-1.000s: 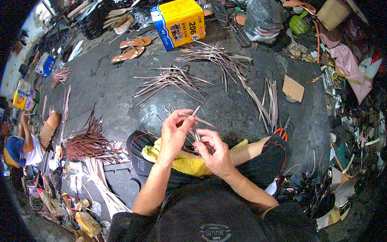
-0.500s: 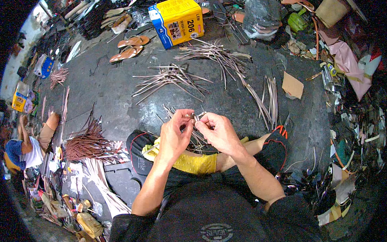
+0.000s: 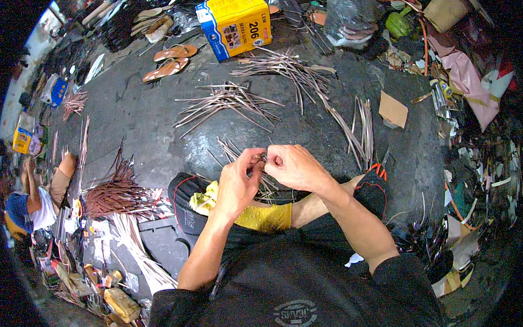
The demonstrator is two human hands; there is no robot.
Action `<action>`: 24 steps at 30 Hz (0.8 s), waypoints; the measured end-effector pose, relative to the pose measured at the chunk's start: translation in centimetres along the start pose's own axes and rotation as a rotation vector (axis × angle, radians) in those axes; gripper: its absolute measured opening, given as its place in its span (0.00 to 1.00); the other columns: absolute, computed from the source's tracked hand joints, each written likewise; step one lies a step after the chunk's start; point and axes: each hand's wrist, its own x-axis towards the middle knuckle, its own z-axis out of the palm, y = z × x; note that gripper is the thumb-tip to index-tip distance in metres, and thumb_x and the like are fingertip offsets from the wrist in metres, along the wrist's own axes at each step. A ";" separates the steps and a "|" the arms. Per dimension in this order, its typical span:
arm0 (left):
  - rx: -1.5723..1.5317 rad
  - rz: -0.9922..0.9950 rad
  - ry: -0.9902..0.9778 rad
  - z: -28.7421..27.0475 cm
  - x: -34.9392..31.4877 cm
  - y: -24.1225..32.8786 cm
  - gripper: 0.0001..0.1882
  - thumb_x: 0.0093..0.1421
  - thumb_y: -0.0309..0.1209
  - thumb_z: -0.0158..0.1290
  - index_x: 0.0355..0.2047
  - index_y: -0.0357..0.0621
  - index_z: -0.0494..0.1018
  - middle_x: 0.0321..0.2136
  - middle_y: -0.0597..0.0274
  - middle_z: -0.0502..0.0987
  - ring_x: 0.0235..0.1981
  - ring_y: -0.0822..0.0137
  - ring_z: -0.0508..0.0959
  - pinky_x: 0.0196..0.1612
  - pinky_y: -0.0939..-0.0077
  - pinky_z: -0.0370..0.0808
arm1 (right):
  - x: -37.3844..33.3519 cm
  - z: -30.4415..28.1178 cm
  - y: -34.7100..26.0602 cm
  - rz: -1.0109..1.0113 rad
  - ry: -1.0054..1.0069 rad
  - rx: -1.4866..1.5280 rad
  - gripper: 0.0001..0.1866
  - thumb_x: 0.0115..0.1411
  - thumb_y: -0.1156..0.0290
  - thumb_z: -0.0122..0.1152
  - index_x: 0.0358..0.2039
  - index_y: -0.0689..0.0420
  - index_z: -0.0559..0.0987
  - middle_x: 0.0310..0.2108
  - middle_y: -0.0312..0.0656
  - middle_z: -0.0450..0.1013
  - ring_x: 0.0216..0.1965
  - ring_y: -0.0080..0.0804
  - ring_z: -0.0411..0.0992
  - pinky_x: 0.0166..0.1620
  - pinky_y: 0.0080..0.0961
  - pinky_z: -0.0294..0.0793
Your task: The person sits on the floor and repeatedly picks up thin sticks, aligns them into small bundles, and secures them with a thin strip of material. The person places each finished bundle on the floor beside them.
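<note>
My left hand (image 3: 237, 179) and my right hand (image 3: 299, 167) meet over my lap, both closed. Pinched between their fingertips is the end of a narrow dark strap strip (image 3: 263, 157), mostly covered by the fingers. Beneath them, more thin grey-brown strips (image 3: 268, 189) lie near my crossed legs. A yellow cloth (image 3: 266, 216) is draped across my lap. By my right knee rests an orange-handled cutting tool (image 3: 380, 170). Just beyond my hands, a loose pile of grey-brown strips (image 3: 228, 104) is spread on the dark floor.
More strips (image 3: 287, 70) lie farther off, below a yellow box (image 3: 233, 26). Tan sandals (image 3: 174, 61) sit left of it, a cardboard piece (image 3: 393, 109) to the right. Dark brown strips (image 3: 115, 194) and pale strips (image 3: 139, 248) lie left. Another person (image 3: 32, 203) sits far left.
My right hand has turned over, its back now up and its fingers curled at the strip. The left hand keeps its pinch almost in place. The view has shifted slightly.
</note>
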 end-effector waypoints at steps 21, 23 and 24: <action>-0.060 0.048 -0.017 0.4 -0.6 -1.9 0.17 0.56 0.18 0.54 0.47 0.42 0.76 0.35 0.53 0.83 0.36 0.59 0.85 0.40 0.67 0.79 | 0.6 2.9 3.5 0.031 -0.059 0.175 0.15 0.62 0.63 0.58 0.31 0.64 0.77 0.27 0.54 0.77 0.28 0.45 0.77 0.32 0.41 0.73; -0.076 0.059 -0.021 0.6 -0.5 -2.3 0.17 0.57 0.20 0.55 0.48 0.41 0.74 0.34 0.49 0.82 0.37 0.56 0.85 0.41 0.66 0.79 | 0.3 3.4 3.0 0.045 0.033 0.168 0.14 0.62 0.63 0.59 0.31 0.64 0.76 0.26 0.54 0.76 0.27 0.46 0.77 0.32 0.41 0.73; -0.082 0.058 -0.018 0.7 -0.5 -2.4 0.17 0.58 0.21 0.55 0.48 0.41 0.74 0.34 0.47 0.82 0.37 0.54 0.85 0.41 0.66 0.79 | -0.3 3.9 2.6 0.052 0.092 0.173 0.13 0.63 0.64 0.59 0.31 0.63 0.76 0.26 0.54 0.76 0.27 0.46 0.77 0.32 0.41 0.73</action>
